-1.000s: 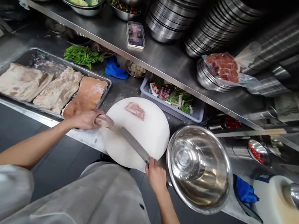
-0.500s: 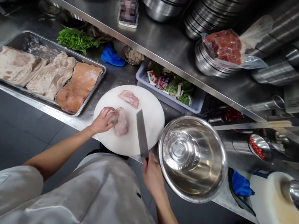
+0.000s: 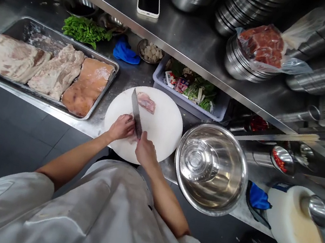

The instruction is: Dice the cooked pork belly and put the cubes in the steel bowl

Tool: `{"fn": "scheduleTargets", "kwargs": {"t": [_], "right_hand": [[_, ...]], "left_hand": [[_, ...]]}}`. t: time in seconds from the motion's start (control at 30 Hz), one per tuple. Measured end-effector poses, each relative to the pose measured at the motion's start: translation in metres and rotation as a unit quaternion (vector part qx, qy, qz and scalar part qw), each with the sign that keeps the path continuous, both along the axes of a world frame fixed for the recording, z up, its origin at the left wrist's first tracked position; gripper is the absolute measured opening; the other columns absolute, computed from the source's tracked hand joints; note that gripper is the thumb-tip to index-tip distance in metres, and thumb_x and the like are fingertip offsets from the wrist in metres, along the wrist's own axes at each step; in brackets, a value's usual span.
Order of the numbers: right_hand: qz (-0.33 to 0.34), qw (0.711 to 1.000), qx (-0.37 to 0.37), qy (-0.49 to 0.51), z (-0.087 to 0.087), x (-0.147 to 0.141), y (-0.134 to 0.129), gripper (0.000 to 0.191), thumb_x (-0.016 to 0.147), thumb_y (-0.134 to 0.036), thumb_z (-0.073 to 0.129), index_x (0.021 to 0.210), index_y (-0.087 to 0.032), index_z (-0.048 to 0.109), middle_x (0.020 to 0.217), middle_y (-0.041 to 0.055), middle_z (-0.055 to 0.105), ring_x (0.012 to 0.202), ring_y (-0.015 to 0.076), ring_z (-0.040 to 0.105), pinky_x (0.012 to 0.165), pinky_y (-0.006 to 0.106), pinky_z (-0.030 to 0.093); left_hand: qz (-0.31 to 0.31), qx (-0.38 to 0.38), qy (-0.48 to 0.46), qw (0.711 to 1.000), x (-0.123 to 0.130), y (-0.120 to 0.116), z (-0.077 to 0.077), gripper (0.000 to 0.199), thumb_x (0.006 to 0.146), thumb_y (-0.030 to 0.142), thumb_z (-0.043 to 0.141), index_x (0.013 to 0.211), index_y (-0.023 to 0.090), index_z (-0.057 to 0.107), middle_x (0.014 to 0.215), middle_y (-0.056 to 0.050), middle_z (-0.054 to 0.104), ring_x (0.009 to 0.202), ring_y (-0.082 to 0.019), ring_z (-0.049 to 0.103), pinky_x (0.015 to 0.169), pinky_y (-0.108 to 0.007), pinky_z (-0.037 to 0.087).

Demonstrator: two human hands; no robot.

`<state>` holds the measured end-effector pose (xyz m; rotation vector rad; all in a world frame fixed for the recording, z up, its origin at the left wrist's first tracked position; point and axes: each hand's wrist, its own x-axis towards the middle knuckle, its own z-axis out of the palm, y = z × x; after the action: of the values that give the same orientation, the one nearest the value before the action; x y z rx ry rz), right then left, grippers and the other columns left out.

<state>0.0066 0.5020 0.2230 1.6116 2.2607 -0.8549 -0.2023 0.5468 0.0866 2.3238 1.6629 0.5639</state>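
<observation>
Pale raw meat (image 3: 127,134) is sitting on the round white board (image 3: 164,128), soft and slippery-looking; the left hand (image 3: 121,127) is pinning it flat while the right hand (image 3: 145,152) is gripping the knife (image 3: 136,113).

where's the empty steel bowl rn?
Head view, right of centre: the steel bowl sits on the counter edge, just right of the round white cutting board and in front of the grey tub of vegetables.
</observation>
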Motion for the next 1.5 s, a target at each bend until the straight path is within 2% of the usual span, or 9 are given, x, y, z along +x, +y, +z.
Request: {"fn": "scheduleTargets", "kwargs": {"t": [0.13, 0.3, 0.67, 0.87, 1.03, 1.2, 1.27, 1.4, 1.5], "right_hand": [[0.038, 0.998, -0.028, -0.031, 0.001, 0.002, -0.012, 0.032, 0.102, -0.014, 0.036, 0.134, -0.011, 0.039, 0.093, 0.0151, 0.072, 0.088, 0.0279, 0.072, 0.071, 0.032, 0.047], [-0.010, 1.000, -0.009, 0.004, -0.006, -0.021, 0.013, 0.034, 0.100, -0.014, 0.040, 0.134, -0.013, 0.039, 0.101, 0.0160, 0.072, 0.092, 0.0288, 0.071, 0.072, 0.032, 0.046], [-0.037, 0.999, -0.014, -0.007, -0.025, -0.015, 0.010, 0.031, 0.107, -0.024, 0.037, 0.135, -0.012, 0.041, 0.101, 0.0150, 0.074, 0.093, 0.0267, 0.072, 0.072, 0.030, 0.045], [-0.051, 0.996, -0.065, -0.038, -0.030, 0.016, -0.046, 0.026, 0.106, -0.023, 0.041, 0.130, -0.012, 0.046, 0.086, 0.0111, 0.074, 0.080, 0.0249, 0.073, 0.065, 0.027, 0.043], [-0.082, 0.996, -0.005, 0.016, -0.056, 0.006, -0.013, 0.030, 0.107, -0.029, 0.038, 0.130, -0.012, 0.047, 0.091, 0.0113, 0.074, 0.086, 0.0249, 0.071, 0.069, 0.027, 0.044], [-0.088, 0.992, 0.023, 0.087, -0.044, 0.068, -0.049, 0.037, 0.106, -0.034, 0.032, 0.132, -0.015, 0.050, 0.086, 0.0076, 0.072, 0.078, 0.0235, 0.069, 0.070, 0.028, 0.046], [-0.024, 0.997, -0.007, 0.078, -0.032, 0.087, -0.075, 0.034, 0.106, -0.035, 0.035, 0.130, -0.019, 0.054, 0.089, 0.0060, 0.073, 0.077, 0.0218, 0.069, 0.068, 0.027, 0.044], [0.054, 0.998, -0.036, 0.004, -0.023, 0.075, -0.084, 0.029, 0.106, -0.037, 0.041, 0.122, -0.024, 0.061, 0.092, 0.0055, 0.075, 0.075, 0.0204, 0.068, 0.063, 0.025, 0.039], [0.013, 1.000, -0.026, 0.003, -0.031, 0.057, -0.062, 0.028, 0.106, -0.036, 0.043, 0.127, -0.023, 0.057, 0.091, 0.0059, 0.076, 0.077, 0.0207, 0.069, 0.063, 0.025, 0.037]], "left_hand": [[-0.008, 0.007, 0.004, 1.000, 0.000, 0.000, -0.003, 0.014, 0.085, 0.027, 0.059, 0.091, 0.019, 0.069, 0.109, -0.014, 0.058, 0.105, -0.027, 0.053, 0.095, -0.045, 0.046], [-0.012, 0.010, -0.008, 1.000, -0.001, 0.000, -0.002, 0.015, 0.087, 0.028, 0.058, 0.086, 0.019, 0.069, 0.109, -0.014, 0.060, 0.106, -0.026, 0.053, 0.094, -0.043, 0.047], [-0.024, 0.032, 0.009, 0.999, -0.001, 0.000, -0.003, 0.015, 0.088, 0.022, 0.055, 0.092, 0.017, 0.068, 0.110, -0.015, 0.062, 0.111, -0.028, 0.054, 0.099, -0.045, 0.047], [-0.012, 0.032, -0.004, 0.999, 0.003, -0.002, -0.007, 0.011, 0.087, 0.023, 0.056, 0.088, 0.018, 0.066, 0.108, -0.015, 0.062, 0.111, -0.028, 0.054, 0.102, -0.046, 0.046], [0.015, -0.003, -0.091, 0.996, -0.008, -0.003, -0.007, 0.013, 0.084, 0.024, 0.056, 0.096, 0.019, 0.058, 0.111, -0.013, 0.059, 0.112, -0.027, 0.054, 0.100, -0.045, 0.048], [0.085, 0.002, -0.100, 0.991, -0.052, 0.049, 0.018, 0.021, 0.087, 0.024, 0.051, 0.107, 0.018, 0.054, 0.109, -0.011, 0.058, 0.108, -0.025, 0.054, 0.096, -0.041, 0.048], [0.013, 0.003, -0.019, 1.000, -0.055, 0.085, 0.029, 0.035, 0.084, 0.025, 0.056, 0.117, 0.016, 0.055, 0.119, -0.014, 0.058, 0.117, -0.029, 0.052, 0.102, -0.045, 0.043], [-0.185, -0.020, 0.110, 0.976, -0.016, 0.151, 0.038, 0.048, 0.081, 0.013, 0.053, 0.128, 0.018, 0.058, 0.128, -0.017, 0.059, 0.123, -0.033, 0.052, 0.105, -0.051, 0.035], [-0.166, -0.073, 0.121, 0.976, 0.011, 0.189, 0.037, 0.031, 0.083, 0.008, 0.047, 0.106, 0.015, 0.067, 0.111, -0.017, 0.066, 0.110, -0.030, 0.059, 0.099, -0.046, 0.039]]}}
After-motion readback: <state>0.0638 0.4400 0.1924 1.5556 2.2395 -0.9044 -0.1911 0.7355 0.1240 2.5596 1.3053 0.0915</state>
